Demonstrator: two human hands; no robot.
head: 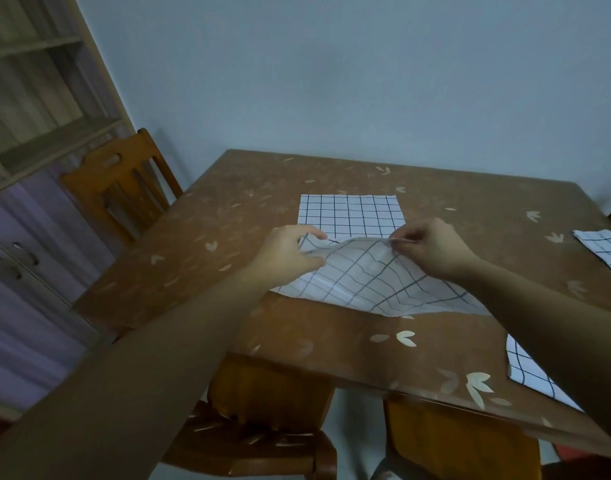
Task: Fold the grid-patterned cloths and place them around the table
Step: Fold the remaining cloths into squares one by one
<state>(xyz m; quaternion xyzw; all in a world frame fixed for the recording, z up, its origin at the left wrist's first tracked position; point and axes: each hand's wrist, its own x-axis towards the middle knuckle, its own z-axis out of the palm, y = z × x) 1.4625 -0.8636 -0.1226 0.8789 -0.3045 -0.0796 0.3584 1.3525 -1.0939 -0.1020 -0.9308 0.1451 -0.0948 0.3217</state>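
Cloth [373,275] is in the middle of the bench [227,237], near edge lying flat and far edge lifted. Left hand [290,252] and right hand [432,247] each pinch a far corner tight, I'd guess to keep the corners lined up for the fold. Second cloth [350,216] lies flat just behind at 12 o'clock, third cloth [605,249] at 3, fourth cloth [529,372] at 5 by the edge. One per seat, looks like.

No legible text, label, brand or number: the cloth [366,278] bears only grid lines, the table [262,188] leaf motifs.
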